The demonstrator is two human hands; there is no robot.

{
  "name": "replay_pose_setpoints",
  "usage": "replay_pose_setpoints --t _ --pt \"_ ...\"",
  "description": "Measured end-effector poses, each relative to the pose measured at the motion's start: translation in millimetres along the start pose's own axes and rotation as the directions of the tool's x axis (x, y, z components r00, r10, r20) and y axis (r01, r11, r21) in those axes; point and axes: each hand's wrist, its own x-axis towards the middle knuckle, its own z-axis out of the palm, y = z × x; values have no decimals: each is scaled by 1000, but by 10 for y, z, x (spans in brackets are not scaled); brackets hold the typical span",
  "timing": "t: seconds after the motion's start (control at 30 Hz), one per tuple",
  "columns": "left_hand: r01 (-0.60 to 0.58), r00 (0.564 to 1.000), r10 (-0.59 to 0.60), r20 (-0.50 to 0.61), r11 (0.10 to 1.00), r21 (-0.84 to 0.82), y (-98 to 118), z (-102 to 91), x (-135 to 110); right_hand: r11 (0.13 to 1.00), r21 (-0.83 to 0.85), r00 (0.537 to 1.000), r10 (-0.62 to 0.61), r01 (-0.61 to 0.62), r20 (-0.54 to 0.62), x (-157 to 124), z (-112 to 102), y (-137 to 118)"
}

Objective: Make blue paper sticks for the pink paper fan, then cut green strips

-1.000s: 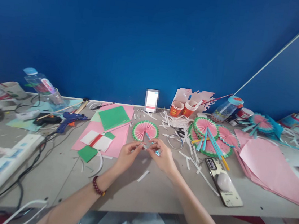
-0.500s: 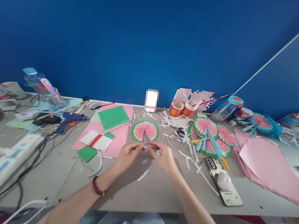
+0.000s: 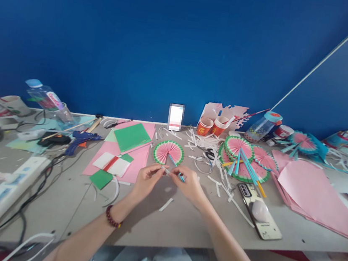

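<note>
Head view: left hand (image 3: 146, 181) pinches the white end of a thin light-blue stick (image 3: 177, 174) just above the grey table (image 3: 181, 224), right hand (image 3: 191, 185) pinches mid-length; probably light, flimsy, kink-prone, best held near its ends.

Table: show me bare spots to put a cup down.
Bare: the table edge between left forearm and right forearm; the patch between green square, cables and left forearm; the corner between phone and pink sheets. Crowded: scraps and fans beside the right hand, which pinches a stick with the left hand.
</note>
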Motion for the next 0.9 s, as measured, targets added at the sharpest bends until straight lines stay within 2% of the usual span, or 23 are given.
replay_pose_setpoints --t 0.17,0.37,0.57,0.73,0.8,0.9 --pt "35 997 -36 -62 999 -16 17 0 24 985 121 990 112 -122 86 -9 42 25" --pt "114 985 -128 -111 986 -123 -30 -3 53 931 245 956 232 -272 179 -9 69 68" --pt "102 985 -124 -122 980 -172 -56 -13 52 874 366 938 238 -320 254 -25 77 46" --pt "98 984 -121 -128 980 -174 6 -6 49 773 516 923 237 -369 304 -27 91 102" --pt "89 988 -106 -109 984 -152 30 -6 50 712 599 928 234 -366 288 -21 107 133" --pt "116 993 -117 -12 990 -82 32 11 42 659 681 945 277 -320 176 -14 134 156"
